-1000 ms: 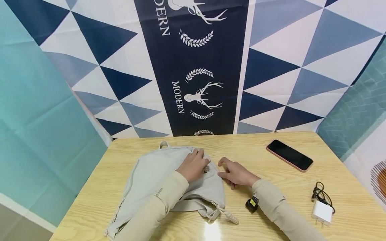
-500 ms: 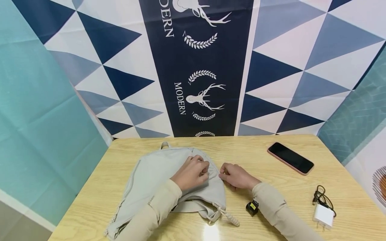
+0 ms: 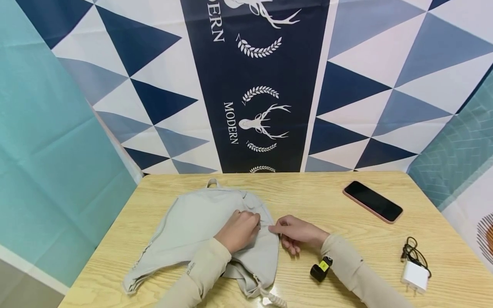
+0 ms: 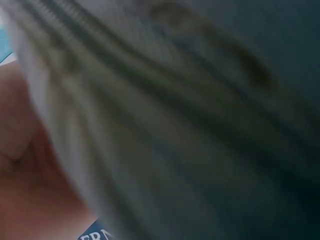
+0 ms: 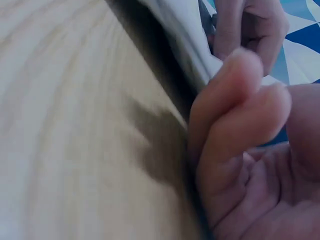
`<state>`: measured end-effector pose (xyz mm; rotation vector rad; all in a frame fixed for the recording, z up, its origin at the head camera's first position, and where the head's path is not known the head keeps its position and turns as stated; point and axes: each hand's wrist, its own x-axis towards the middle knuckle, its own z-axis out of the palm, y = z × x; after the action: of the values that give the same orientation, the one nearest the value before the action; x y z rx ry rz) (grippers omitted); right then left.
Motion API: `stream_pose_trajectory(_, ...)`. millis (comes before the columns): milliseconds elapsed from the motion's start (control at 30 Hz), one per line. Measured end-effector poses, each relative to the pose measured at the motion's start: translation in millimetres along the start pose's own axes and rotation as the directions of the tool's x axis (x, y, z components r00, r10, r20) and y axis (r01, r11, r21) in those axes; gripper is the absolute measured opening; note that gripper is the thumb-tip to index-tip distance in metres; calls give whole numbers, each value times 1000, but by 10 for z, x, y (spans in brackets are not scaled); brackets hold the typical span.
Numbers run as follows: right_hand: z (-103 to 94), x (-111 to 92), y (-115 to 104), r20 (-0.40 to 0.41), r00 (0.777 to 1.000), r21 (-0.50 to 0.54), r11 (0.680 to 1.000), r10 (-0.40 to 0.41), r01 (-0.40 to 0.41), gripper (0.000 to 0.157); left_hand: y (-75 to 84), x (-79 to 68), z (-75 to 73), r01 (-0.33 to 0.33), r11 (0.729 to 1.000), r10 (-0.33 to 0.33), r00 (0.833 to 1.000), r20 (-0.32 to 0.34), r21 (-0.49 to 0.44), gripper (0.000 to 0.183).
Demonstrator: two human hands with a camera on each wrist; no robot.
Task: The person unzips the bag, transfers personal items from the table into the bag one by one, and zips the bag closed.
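Observation:
A pale grey cloth backpack (image 3: 200,218) lies flat on the table, its loop handle at the far end and a braided zipper pull (image 3: 274,299) at the near right corner. My left hand (image 3: 239,231) is curled on its right part and grips the cloth; the fingertips are hidden behind the knuckles. At the bag's right edge, my right hand (image 3: 298,233) pinches the fabric between thumb and index finger, the other fingers loosely bent. Blurred folds of the bag (image 4: 150,125) fill most of the left wrist view, beside part of the hand (image 4: 30,150).
A phone (image 3: 372,202) in a pink case lies toward the back right of the wooden table (image 3: 316,192). Nearer the front right is a white charger (image 3: 415,276) with a coiled black cable (image 3: 414,252). A black wrist camera (image 3: 320,269) hangs under the right sleeve.
Both hands have come slightly nearer. The left fingers have curled in and the right ones have closed on the bag's edge. The bag's near side has shifted and its zipper pull moved nearer and left.

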<state>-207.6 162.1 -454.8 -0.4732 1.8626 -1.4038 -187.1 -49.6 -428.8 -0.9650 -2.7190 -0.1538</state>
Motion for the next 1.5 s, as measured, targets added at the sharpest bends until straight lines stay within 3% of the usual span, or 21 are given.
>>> stream_pose_trajectory(100,21,10,12,24,1000,19,1000,-12,12,38,3,-44,-22,-15,1000,15,1000,4,-19,15)
stream_pose_trajectory(467,18,25,17,-29,999,-28,999,-41,40,41,-43,-232,-197,-21,999,22,999,32,-34,12)
stream_pose_trajectory(867,-40,24,18,-30,998,-27,998,-55,54,39,-89,-340,-235,-51,996,50,999,13,76,12)
stream_pose_trajectory(1167,-130,21,9,-5,997,-17,997,-81,81,40,-188,-496,-338,-12,990,17,999,-32,143,13)
stream_pose_trajectory(1400,-281,-37,65,-13,999,-55,997,-50,49,37,-172,-609,-388,-38,967,51,998,-46,252,16)
stream_pose_trajectory(1500,-334,-60,77,0,999,-62,997,-37,36,40,-162,-656,-409,-33,967,49,997,-59,252,16)
